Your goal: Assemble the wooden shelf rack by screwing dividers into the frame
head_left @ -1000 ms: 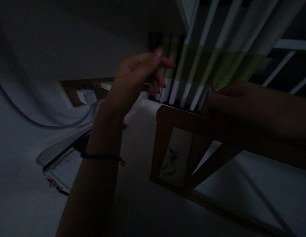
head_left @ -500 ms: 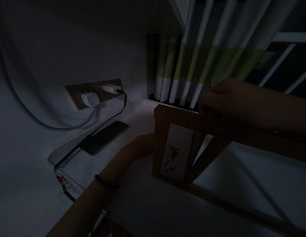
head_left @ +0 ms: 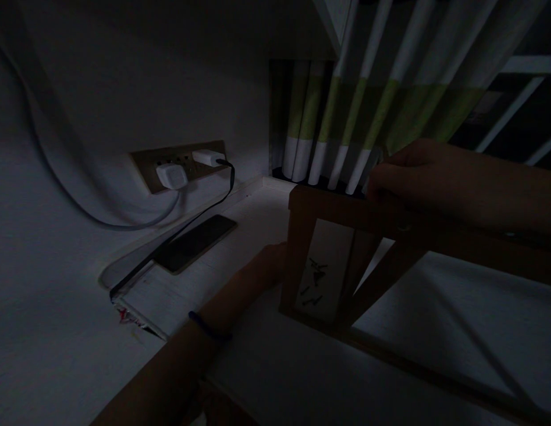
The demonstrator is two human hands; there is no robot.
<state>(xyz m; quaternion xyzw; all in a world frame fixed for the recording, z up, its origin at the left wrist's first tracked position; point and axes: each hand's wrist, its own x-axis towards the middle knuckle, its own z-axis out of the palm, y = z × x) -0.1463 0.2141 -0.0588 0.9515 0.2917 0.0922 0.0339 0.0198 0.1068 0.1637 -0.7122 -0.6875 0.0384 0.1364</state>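
A brown wooden frame (head_left: 297,248) with a slanted brace stands on the white tabletop. My right hand (head_left: 403,177) is closed at its top rail, thumb and fingers pressed together; what they pinch is hidden. My left hand (head_left: 275,263) reaches behind the frame's left upright, so its fingers are out of sight. A dark band (head_left: 208,328) circles the left wrist. Through the frame's opening, several small dark screws (head_left: 317,275) lie on a white surface.
A dark phone (head_left: 195,242) lies by the wall, with a black cable (head_left: 181,228) running past it. Two white plugs sit in the wall socket panel (head_left: 186,168). Behind hangs a green and white curtain (head_left: 382,106). The tabletop's front edge is chipped at the left.
The whole view has shifted slightly, so the wall, phone and frame sit farther right. Both hands keep nearly the same places at the frame.
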